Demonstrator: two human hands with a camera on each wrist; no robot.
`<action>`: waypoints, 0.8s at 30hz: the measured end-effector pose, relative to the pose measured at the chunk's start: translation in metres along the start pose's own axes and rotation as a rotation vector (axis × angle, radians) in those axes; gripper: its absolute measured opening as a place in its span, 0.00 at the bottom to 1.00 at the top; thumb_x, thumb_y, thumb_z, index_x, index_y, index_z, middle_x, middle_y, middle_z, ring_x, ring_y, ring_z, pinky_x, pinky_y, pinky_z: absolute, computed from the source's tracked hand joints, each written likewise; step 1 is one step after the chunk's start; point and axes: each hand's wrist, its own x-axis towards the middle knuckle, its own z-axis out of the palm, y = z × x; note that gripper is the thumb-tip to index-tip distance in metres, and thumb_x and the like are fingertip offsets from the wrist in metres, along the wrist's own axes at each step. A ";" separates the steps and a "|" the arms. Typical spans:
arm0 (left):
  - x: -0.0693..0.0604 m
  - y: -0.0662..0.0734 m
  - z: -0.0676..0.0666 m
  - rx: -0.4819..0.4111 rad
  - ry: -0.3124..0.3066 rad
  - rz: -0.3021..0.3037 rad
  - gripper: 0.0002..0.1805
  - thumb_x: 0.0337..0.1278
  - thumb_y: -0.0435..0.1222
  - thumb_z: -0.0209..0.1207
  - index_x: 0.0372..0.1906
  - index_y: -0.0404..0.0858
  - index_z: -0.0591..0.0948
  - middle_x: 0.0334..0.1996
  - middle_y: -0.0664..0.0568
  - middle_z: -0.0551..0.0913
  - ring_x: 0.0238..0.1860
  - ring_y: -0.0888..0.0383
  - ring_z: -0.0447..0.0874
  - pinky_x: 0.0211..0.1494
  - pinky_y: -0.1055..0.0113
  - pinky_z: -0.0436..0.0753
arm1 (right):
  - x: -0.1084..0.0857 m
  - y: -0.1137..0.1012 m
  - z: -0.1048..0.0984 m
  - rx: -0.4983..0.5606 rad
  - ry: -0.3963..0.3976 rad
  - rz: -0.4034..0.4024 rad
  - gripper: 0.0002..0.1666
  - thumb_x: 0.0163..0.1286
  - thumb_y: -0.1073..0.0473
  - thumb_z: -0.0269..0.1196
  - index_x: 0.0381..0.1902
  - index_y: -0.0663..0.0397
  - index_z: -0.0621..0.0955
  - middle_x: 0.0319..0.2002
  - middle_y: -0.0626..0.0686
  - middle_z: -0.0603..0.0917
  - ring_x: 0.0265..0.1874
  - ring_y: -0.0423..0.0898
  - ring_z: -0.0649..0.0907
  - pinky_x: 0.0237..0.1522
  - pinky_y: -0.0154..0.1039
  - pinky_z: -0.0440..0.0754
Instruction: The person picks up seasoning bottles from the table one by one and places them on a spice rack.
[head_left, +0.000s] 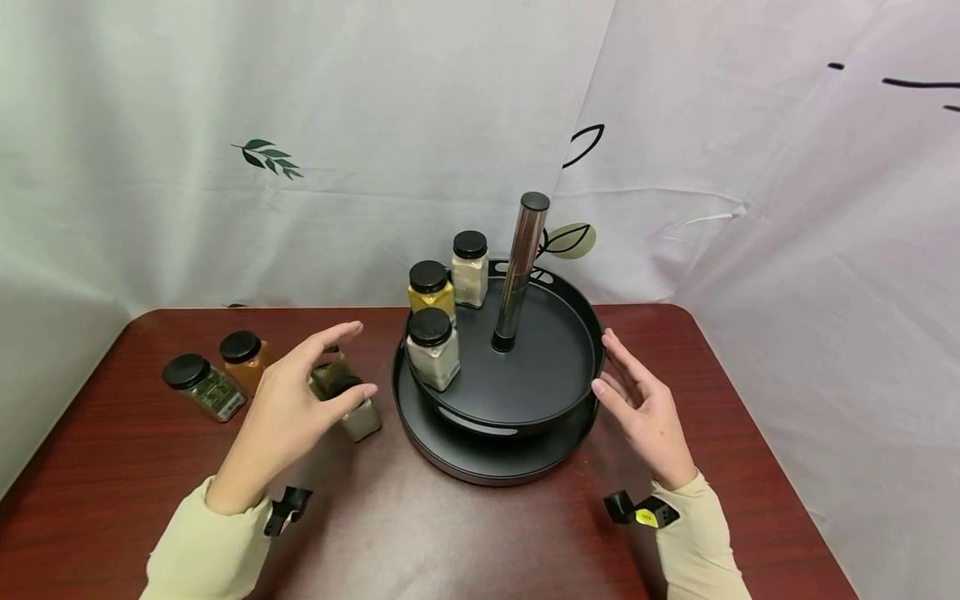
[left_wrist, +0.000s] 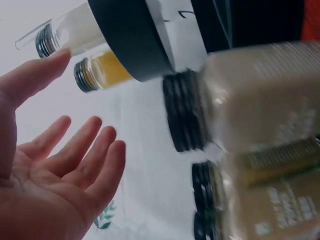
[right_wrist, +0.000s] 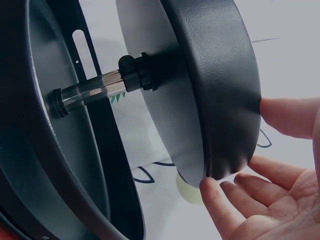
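A two-tier round black tray (head_left: 547, 367) with a metallic centre post (head_left: 517, 275) stands on the table. On its upper tier, along the left side, are a yellow spice jar (head_left: 432, 293), a pale jar (head_left: 435, 354) and another pale jar (head_left: 470, 271), all black-lidded. My left hand (head_left: 288, 408) hovers left of the tray, thumb and fingers spread, holding nothing. Partly behind it are a greenish jar (head_left: 324, 379) and a greyish jar (head_left: 362, 421). The fingertips and thumb of my right hand (head_left: 648, 421) touch the upper tier's outer wall (right_wrist: 227, 85), fingers extended.
Farther left on the brown table (head_left: 480, 542) lie a green herb jar (head_left: 217, 392) and, close by it, an orange spice jar (head_left: 251, 362). A white curtain (head_left: 375, 100) with leaf prints hangs behind the table and on both sides.
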 end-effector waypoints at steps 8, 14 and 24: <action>-0.014 -0.015 0.000 0.105 -0.056 0.001 0.41 0.45 0.31 0.77 0.69 0.42 0.74 0.63 0.46 0.78 0.53 0.47 0.81 0.47 0.54 0.79 | -0.001 0.000 -0.001 0.010 -0.018 0.022 0.37 0.71 0.75 0.59 0.75 0.63 0.64 0.77 0.58 0.60 0.73 0.52 0.67 0.63 0.34 0.74; -0.021 -0.020 0.004 0.111 -0.110 -0.015 0.42 0.44 0.29 0.77 0.69 0.41 0.73 0.63 0.43 0.77 0.61 0.42 0.77 0.53 0.41 0.78 | -0.001 0.000 -0.001 0.021 -0.029 0.028 0.37 0.71 0.75 0.59 0.76 0.63 0.63 0.77 0.62 0.58 0.73 0.53 0.66 0.63 0.34 0.74; -0.029 -0.025 0.009 0.117 -0.188 -0.103 0.43 0.47 0.31 0.76 0.71 0.41 0.71 0.67 0.39 0.73 0.63 0.38 0.74 0.55 0.38 0.76 | -0.001 0.000 -0.002 -0.025 -0.044 0.047 0.39 0.71 0.74 0.60 0.77 0.60 0.61 0.78 0.59 0.58 0.73 0.54 0.65 0.65 0.33 0.72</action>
